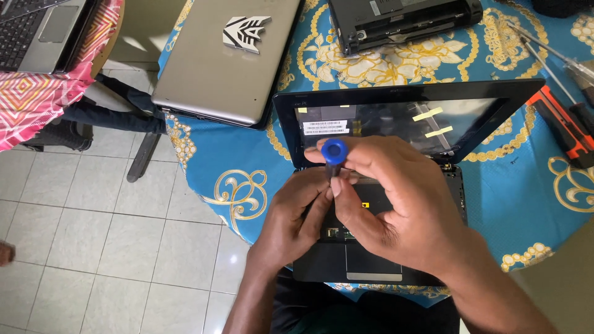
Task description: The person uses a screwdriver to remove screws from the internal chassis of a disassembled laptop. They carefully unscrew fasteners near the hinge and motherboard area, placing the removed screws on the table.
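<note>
While my right hand (396,198) is closed on the blue-capped screwdriver (334,154), held upright over the open black laptop (371,260) on the surface (210,154), my left hand (297,216) steadies its shaft. I judge a screw is being worked; next needs straight, steady turning.

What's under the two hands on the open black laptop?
Under the right hand and left hand lies the black laptop base, keyboard removed. The touchpad and some inner parts show; the hands cover the rest. The right hand holds a blue-capped screwdriver.
</note>
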